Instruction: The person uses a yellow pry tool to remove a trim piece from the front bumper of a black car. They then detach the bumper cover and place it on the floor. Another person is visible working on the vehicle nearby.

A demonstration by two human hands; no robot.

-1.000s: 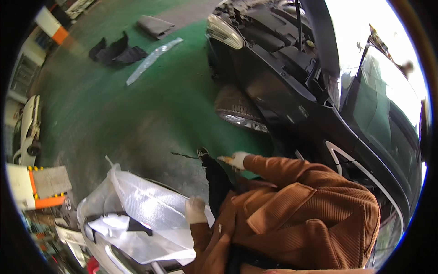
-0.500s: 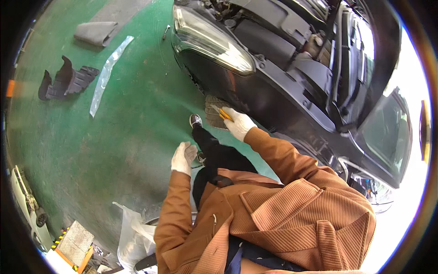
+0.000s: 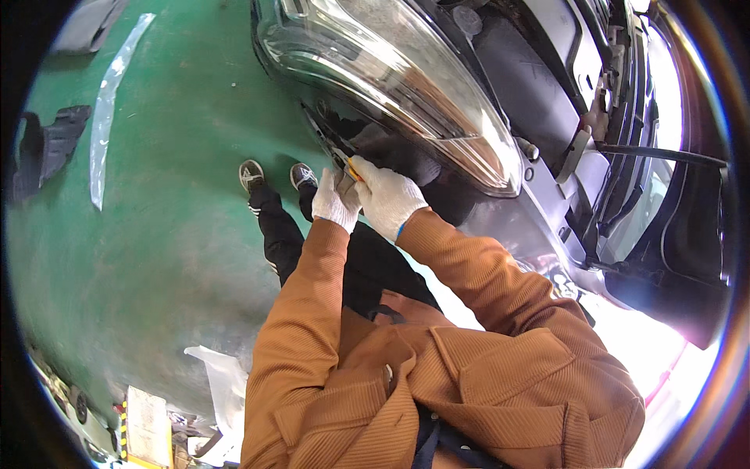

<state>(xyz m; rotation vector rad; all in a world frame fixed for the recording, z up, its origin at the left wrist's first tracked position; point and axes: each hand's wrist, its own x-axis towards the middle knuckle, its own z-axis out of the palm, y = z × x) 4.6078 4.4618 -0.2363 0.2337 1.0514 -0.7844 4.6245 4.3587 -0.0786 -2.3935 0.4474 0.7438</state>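
Note:
My right hand (image 3: pixel 384 195) in a white glove is closed on a yellow-handled tool (image 3: pixel 354 168) at the lower front corner of a dark car (image 3: pixel 437 172), below its headlight (image 3: pixel 391 70). My left hand (image 3: pixel 336 199), also gloved, is just left of it, fingers bent and pressed close to the tool's end and the car's edge; what they grip is hidden. Both brown-sleeved forearms reach up from the lower edge.
Open engine bay (image 3: pixel 539 70) at right. On the green floor lie a long clear plastic strip (image 3: pixel 109 109), black liner pieces (image 3: pixel 55 148) and a grey mat (image 3: pixel 82 23). Clear sheeting (image 3: pixel 223 375) and a platform with striped edge (image 3: pixel 147 426) are at lower left.
I have moved closer to the car's front corner. My right hand has brought the tool to that corner, and my left hand has risen to join it.

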